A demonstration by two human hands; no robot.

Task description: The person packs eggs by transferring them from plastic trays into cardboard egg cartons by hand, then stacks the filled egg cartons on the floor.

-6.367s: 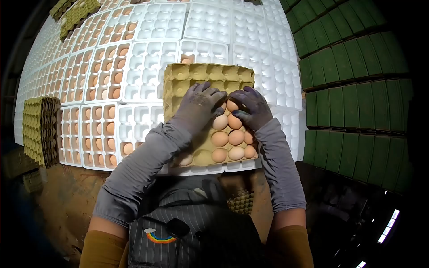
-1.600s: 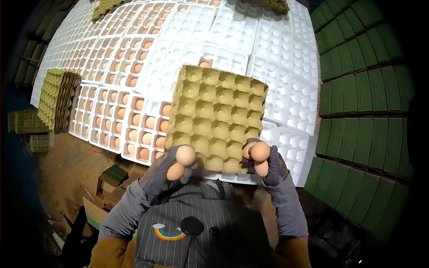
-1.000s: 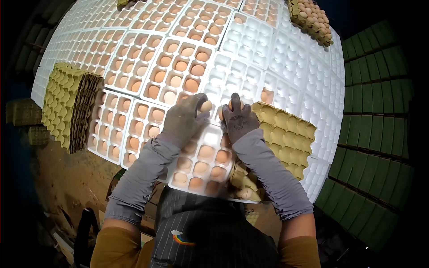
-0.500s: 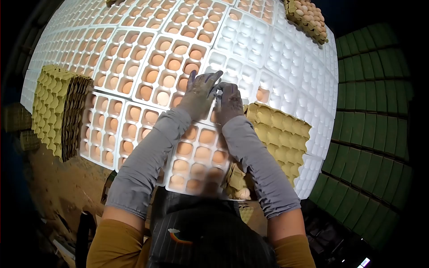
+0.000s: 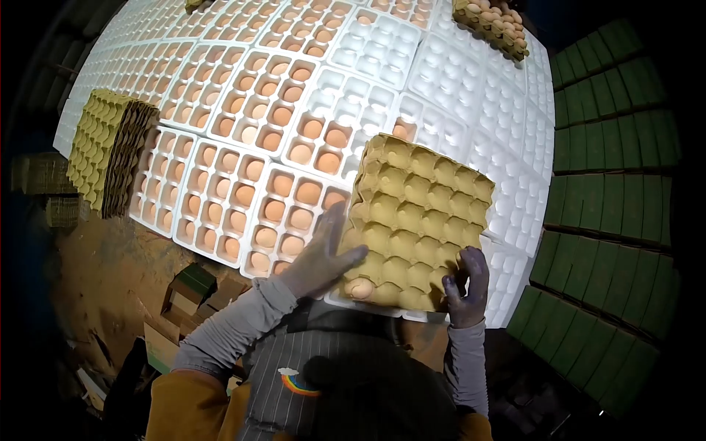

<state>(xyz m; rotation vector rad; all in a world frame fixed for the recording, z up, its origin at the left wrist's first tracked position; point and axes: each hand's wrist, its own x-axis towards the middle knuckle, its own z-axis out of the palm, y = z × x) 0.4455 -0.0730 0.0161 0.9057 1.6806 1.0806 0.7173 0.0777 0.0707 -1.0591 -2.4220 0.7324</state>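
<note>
A yellowish pulp egg tray [image 5: 419, 220] lies over the white foam trays in front of me, with a single egg [image 5: 359, 288] in its near left corner. My left hand [image 5: 320, 253] is at the tray's left edge, thumb and fingers apart, above a foam tray of brown eggs [image 5: 279, 209]. At the tray's near right edge is my right hand [image 5: 468, 287], its fingers bent but apart from the thumb. Whether it touches the rim I cannot tell. Beyond the pulp tray, a foam tray [image 5: 346, 103] has eggs only in its nearer cells.
A stack of pulp trays [image 5: 110, 151] stands at the left. Another pulp tray loaded with eggs [image 5: 491, 26] sits at the far right. Green boxes [image 5: 610, 206] are stacked beyond the right side, and an open carton [image 5: 191, 294] lies on the floor at lower left.
Both hands have come back toward my body from the foam tray and spread apart to either side of the pulp tray. The pulp tray now shows whole, with an egg in its corner.
</note>
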